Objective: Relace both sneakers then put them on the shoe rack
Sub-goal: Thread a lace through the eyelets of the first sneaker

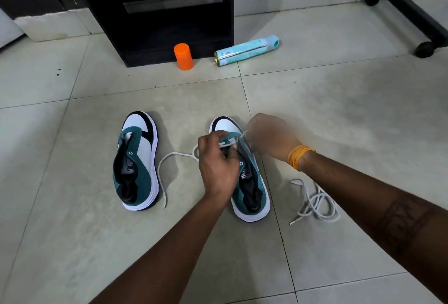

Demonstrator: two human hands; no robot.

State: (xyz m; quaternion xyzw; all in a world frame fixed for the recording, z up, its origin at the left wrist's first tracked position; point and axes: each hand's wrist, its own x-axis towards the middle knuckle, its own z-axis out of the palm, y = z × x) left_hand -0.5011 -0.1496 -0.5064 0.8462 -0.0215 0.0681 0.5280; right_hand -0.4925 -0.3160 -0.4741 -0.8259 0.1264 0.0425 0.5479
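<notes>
Two hands work the right sneaker (252, 182) mid-floor — left hand (217, 160) pinching its lace (167, 165) at the low eyelets, right hand (271, 137) blurred, grip unclear — next crossing needs threading upward.

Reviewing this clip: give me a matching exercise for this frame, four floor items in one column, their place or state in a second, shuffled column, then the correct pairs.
Items:
1. left sneaker
2. right sneaker
3. orange container
4. spray can

States:
A. lying on its side on the tiles
B. standing upright by the black cabinet
C. no lace in its eyelets
D. being laced near the toe by both hands

Pairs: 1-C, 2-D, 3-B, 4-A
</notes>
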